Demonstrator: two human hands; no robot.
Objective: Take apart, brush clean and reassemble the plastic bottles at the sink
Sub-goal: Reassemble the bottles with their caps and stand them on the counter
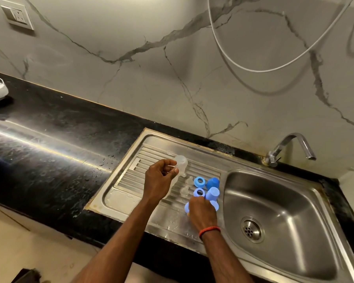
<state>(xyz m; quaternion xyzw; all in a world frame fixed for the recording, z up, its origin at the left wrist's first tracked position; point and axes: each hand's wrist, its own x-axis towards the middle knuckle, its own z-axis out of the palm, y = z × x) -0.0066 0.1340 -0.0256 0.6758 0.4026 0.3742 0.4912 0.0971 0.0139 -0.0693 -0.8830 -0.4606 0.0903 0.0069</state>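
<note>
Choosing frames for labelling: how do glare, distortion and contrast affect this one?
Head view throughout: a glare streak crosses the countertop; wide-angle distortion bows its edge; the clear piece in the left hand barely stands out from the drainboard; the hose casts a shadow on the wall; the right hand covers most of the blue part it grips.

Clear bottle (181, 162) tilted over the drainboard (131, 176); blue rings (199, 182), caps (213, 183), clear teats (189, 180) grouped beside.
</note>
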